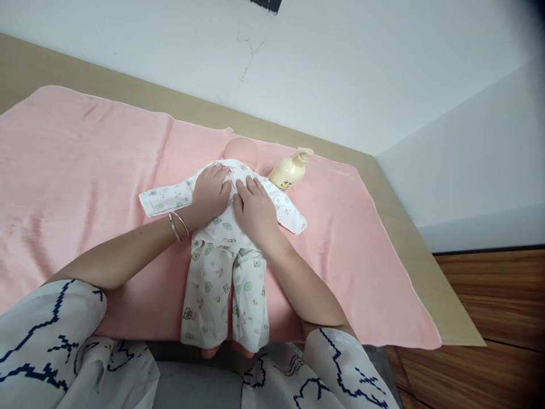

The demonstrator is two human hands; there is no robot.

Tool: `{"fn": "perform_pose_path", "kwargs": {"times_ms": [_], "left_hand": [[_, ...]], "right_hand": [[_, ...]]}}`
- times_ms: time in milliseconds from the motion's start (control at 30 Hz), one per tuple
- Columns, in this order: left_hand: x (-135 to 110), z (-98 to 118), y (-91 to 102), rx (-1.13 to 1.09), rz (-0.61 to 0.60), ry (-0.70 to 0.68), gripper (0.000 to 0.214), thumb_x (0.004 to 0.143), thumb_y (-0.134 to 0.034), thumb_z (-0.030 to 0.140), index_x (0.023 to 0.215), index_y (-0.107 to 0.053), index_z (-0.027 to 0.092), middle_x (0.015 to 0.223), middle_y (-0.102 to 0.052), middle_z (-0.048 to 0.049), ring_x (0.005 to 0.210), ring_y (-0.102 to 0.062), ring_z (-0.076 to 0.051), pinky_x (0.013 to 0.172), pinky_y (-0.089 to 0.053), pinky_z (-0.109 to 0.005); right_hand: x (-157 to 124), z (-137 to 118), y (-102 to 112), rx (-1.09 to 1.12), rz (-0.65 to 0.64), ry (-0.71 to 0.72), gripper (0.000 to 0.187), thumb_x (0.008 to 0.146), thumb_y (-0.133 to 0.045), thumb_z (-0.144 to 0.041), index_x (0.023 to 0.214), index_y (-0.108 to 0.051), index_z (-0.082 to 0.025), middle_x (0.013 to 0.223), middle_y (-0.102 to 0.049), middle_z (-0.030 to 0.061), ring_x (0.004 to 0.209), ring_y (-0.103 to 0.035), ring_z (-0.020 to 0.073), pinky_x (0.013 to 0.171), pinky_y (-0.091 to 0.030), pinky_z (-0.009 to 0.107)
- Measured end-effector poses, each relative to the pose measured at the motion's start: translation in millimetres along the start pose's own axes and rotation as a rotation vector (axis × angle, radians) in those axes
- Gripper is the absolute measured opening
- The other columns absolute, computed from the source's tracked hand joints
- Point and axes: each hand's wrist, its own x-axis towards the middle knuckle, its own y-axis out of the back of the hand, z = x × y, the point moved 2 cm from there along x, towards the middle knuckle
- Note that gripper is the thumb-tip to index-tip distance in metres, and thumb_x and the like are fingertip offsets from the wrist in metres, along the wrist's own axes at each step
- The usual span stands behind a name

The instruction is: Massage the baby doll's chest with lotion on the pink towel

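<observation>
A baby doll (240,150) lies stretched out on a pink blanket (106,165), its bald head away from me and its feet near the table's front edge. It wears a white printed top (219,227) and matching trousers (208,295), with both sleeves spread to the sides. My left hand (212,193) rests on the left of the upper body, fingers extended over the cloth. On the right side of the upper body lies my right hand (255,207), flat with its fingers stretched toward the head. Both palms are hidden.
A pale yellow pump bottle (289,170) lies tilted on the blanket beside the doll's right-hand sleeve. Beneath the blanket is a light wooden table (392,193), its far edge along a white wall (340,74). Brown wood-grain flooring (489,301) shows at the lower right.
</observation>
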Motion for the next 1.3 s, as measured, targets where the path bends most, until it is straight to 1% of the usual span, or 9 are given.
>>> {"fn": "perform_pose_path", "kwargs": {"times_ms": [133, 233, 367, 567, 767, 967, 1133, 1200, 1300], "left_hand": [[-6, 2, -2.0, -0.058, 0.049, 0.007, 0.042, 0.092, -0.040, 0.027, 0.125, -0.065, 0.016, 0.135, -0.066, -0.0114, 0.132, -0.057, -0.026, 0.119, -0.041, -0.047], [-7, 2, -1.3, -0.071, 0.061, 0.014, 0.041, 0.093, -0.040, 0.028, 0.124, -0.065, 0.017, 0.135, -0.067, -0.0102, 0.131, -0.057, -0.025, 0.119, -0.041, -0.047], [-7, 1, -1.2, -0.080, 0.049, 0.030, 0.041, 0.094, -0.040, 0.027, 0.124, -0.065, 0.017, 0.135, -0.067, -0.0100, 0.131, -0.057, -0.025, 0.118, -0.041, -0.045], [-8, 0, -2.1, -0.068, 0.046, 0.028, 0.040, 0.094, -0.040, 0.026, 0.124, -0.065, 0.016, 0.135, -0.066, -0.0100, 0.131, -0.057, -0.024, 0.118, -0.040, -0.044], [-8, 1, 1.0, -0.070, 0.041, 0.018, 0.040, 0.093, -0.040, 0.025, 0.124, -0.065, 0.018, 0.135, -0.067, -0.0085, 0.132, -0.057, -0.023, 0.118, -0.041, -0.043], [-7, 0, -0.4, -0.069, 0.047, 0.021, 0.041, 0.094, -0.039, 0.027, 0.124, -0.064, 0.016, 0.134, -0.067, -0.0103, 0.130, -0.058, -0.024, 0.117, -0.041, -0.044], [-8, 1, -0.4, -0.084, 0.050, 0.013, 0.041, 0.092, -0.040, 0.025, 0.123, -0.065, 0.018, 0.133, -0.067, -0.0086, 0.131, -0.057, -0.024, 0.117, -0.042, -0.044], [-9, 2, -0.4, -0.089, 0.054, 0.010, 0.041, 0.092, -0.040, 0.025, 0.123, -0.065, 0.017, 0.132, -0.068, -0.0090, 0.130, -0.057, -0.024, 0.117, -0.041, -0.044], [-9, 0, -1.7, -0.094, 0.062, 0.010, 0.041, 0.091, -0.040, 0.024, 0.123, -0.065, 0.015, 0.133, -0.067, -0.0111, 0.130, -0.057, -0.025, 0.118, -0.041, -0.044]], "right_hand": [[18, 27, 1, 0.170, -0.020, 0.000, 0.050, 0.099, -0.043, -0.034, 0.145, -0.053, -0.016, 0.160, -0.044, 0.0135, 0.153, -0.033, 0.0289, 0.127, -0.026, 0.056], [22, 37, 8, 0.248, 0.048, -0.037, 0.050, 0.098, -0.043, -0.034, 0.142, -0.055, -0.015, 0.158, -0.046, 0.0146, 0.151, -0.038, 0.0279, 0.126, -0.029, 0.055], [16, 29, 11, 0.224, 0.140, -0.015, 0.053, 0.095, -0.043, -0.027, 0.146, -0.050, -0.013, 0.164, -0.035, 0.0150, 0.155, -0.030, 0.0263, 0.127, -0.027, 0.053], [12, 16, 1, 0.142, -0.031, 0.010, 0.054, 0.097, -0.043, -0.028, 0.148, -0.048, -0.012, 0.164, -0.035, 0.0170, 0.156, -0.025, 0.0297, 0.129, -0.015, 0.059], [7, 14, 13, 0.146, 0.150, 0.043, 0.054, 0.096, -0.042, -0.028, 0.151, -0.043, -0.025, 0.167, -0.030, 0.0078, 0.158, -0.021, 0.0272, 0.127, -0.018, 0.063], [7, 10, 9, 0.130, -0.041, 0.015, 0.051, 0.097, -0.042, -0.029, 0.145, -0.051, -0.013, 0.163, -0.036, 0.0168, 0.156, -0.026, 0.0329, 0.127, -0.020, 0.061], [-1, 6, 27, 0.197, 0.104, 0.059, 0.054, 0.096, -0.044, -0.030, 0.150, -0.044, -0.026, 0.169, -0.025, 0.0065, 0.158, -0.018, 0.0293, 0.126, -0.023, 0.061], [-2, 5, 20, 0.172, 0.124, 0.060, 0.053, 0.097, -0.042, -0.028, 0.150, -0.044, -0.024, 0.169, -0.024, 0.0080, 0.159, -0.016, 0.0285, 0.127, -0.021, 0.061], [1, 5, 0, 0.122, 0.041, 0.039, 0.051, 0.097, -0.041, -0.026, 0.147, -0.048, -0.016, 0.166, -0.032, 0.0145, 0.158, -0.019, 0.0295, 0.127, -0.019, 0.060]]}}
